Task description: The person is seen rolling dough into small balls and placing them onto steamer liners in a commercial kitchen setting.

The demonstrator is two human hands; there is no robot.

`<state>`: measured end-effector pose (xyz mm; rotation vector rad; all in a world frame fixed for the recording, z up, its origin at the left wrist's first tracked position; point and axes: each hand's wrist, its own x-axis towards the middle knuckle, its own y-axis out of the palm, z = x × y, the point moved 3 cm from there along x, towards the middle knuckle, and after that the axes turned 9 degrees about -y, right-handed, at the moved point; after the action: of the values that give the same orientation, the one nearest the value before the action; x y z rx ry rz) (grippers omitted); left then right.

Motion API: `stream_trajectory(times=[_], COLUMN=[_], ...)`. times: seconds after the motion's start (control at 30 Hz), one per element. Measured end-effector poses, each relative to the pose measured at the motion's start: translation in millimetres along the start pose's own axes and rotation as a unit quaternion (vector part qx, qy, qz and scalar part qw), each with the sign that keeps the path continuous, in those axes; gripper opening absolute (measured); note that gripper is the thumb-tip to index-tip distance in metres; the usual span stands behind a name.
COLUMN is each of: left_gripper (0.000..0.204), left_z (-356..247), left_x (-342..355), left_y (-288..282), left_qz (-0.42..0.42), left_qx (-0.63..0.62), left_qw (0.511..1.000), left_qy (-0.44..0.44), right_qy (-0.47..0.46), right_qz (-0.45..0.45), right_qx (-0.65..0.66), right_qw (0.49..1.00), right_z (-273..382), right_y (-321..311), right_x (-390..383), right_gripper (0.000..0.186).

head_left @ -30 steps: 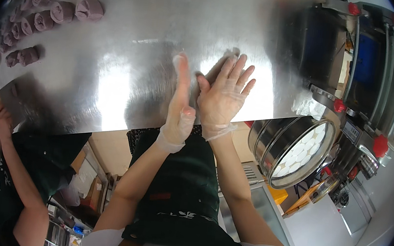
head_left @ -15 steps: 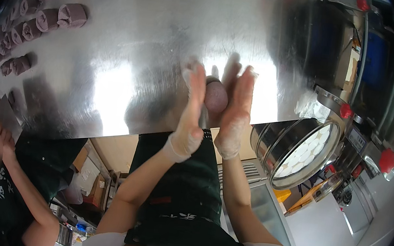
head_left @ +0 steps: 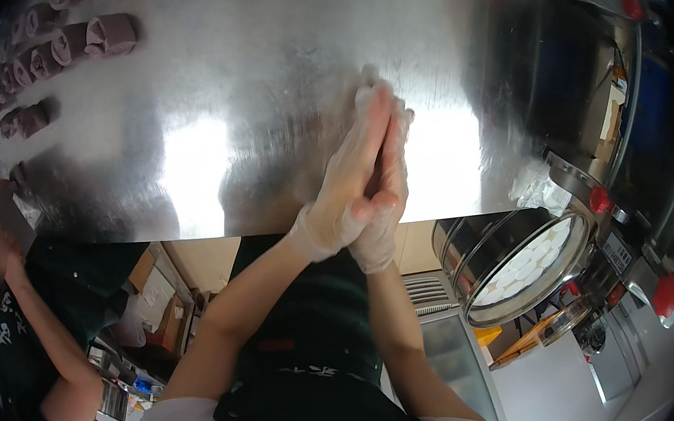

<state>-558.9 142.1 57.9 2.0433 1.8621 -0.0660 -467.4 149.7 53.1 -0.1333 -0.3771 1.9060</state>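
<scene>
My left hand [head_left: 348,174] and my right hand [head_left: 392,175], both in thin clear gloves, are pressed palm to palm over the steel table [head_left: 283,96] near its front edge. Fingers point away from me, and the thumbs meet at the near side. Between the palms a narrow dark sliver of a purple dough ball [head_left: 372,183] shows; the rest of it is hidden. At the far left of the table lie several rolled purple dough pieces [head_left: 112,33] in rows.
Right of me, a round steamer tray [head_left: 473,297] holds several white round pieces. Metal equipment with red knobs [head_left: 600,199] lines the table's right side. At the lower left stands a co-worker in a dark apron [head_left: 67,280], holding a flat blade-like sheet [head_left: 12,217].
My hands have closed together from both sides, hiding the dough ball that showed between them. The view has shifted slightly.
</scene>
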Motion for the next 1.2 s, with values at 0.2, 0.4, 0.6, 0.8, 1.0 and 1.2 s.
stream_trajectory(times=[0.2, 0.4, 0.6, 0.8, 1.0, 1.2], left_gripper=[0.129, 0.130, 0.126, 0.126, 0.124, 0.097], left_z=[6.1, 23.5, 4.9, 12.3, 8.3, 30.4], left_x=[-5.6, -21.0, 19.4, -9.3, -1.1, 8.0], left_y=[-10.1, 3.0, -5.8, -7.0, -0.4, -22.1], left_qz=[-0.032, 0.005, -0.001, -0.025, -0.020, -0.084], left_qx=[0.000, -0.009, 0.011, -0.007, 0.004, 0.113], left_qw=[0.999, 1.000, 0.999, 0.999, 1.000, 0.973], left_qy=[0.015, 0.010, 0.048, 0.030, 0.017, 0.182], right_qy=[0.075, 0.056, 0.001, -0.050, -0.067, 0.055], right_qz=[-0.096, -0.058, -0.055, -0.043, -0.032, -0.057], right_qx=[0.255, -0.004, 0.010, -0.033, -0.044, -0.029], right_qw=[0.959, 0.997, 0.998, 0.997, 0.996, 0.996], right_z=[19.9, 5.8, -10.1, -10.1, -7.7, 0.2], right_y=[6.4, -1.6, -11.3, -16.4, -20.1, 8.4], right_x=[0.5, -11.3, -2.7, 13.2, 12.2, -16.6], right_gripper=[0.101, 0.106, 0.110, 0.115, 0.112, 0.103])
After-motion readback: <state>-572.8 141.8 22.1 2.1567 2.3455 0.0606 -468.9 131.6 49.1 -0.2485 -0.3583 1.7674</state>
